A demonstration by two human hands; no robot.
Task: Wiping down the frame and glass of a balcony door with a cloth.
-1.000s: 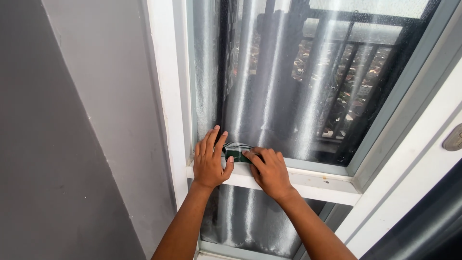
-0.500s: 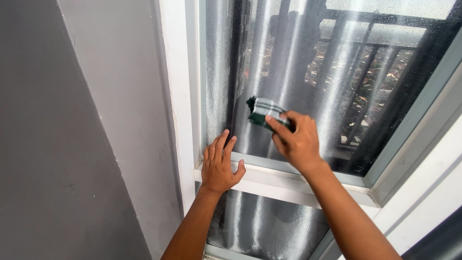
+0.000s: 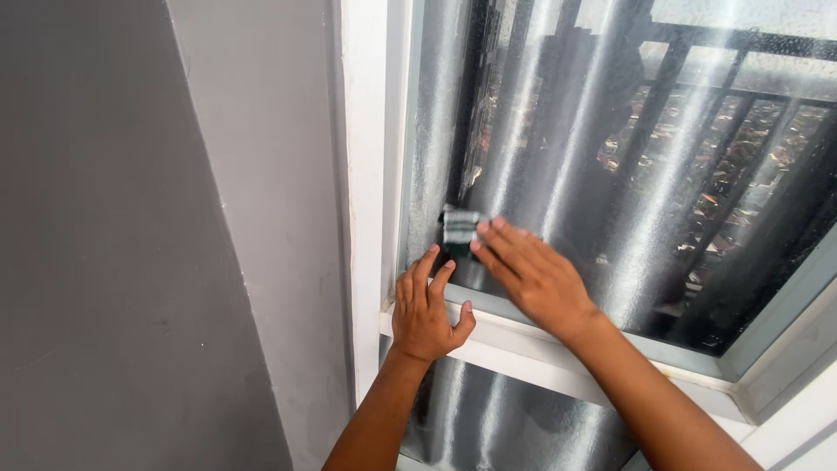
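High-rise flat; window (image 3: pixel 610 174) overlooks balcony railing (image 3: pixel 715 96), rooftops far below

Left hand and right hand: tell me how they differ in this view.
The right hand presses a folded green-and-white cloth against the window glass; the left hand holds nothing. The left hand rests low by the white frame bar, fingers pointing up; the right hand's fingers point left. Both lie flat and bare.
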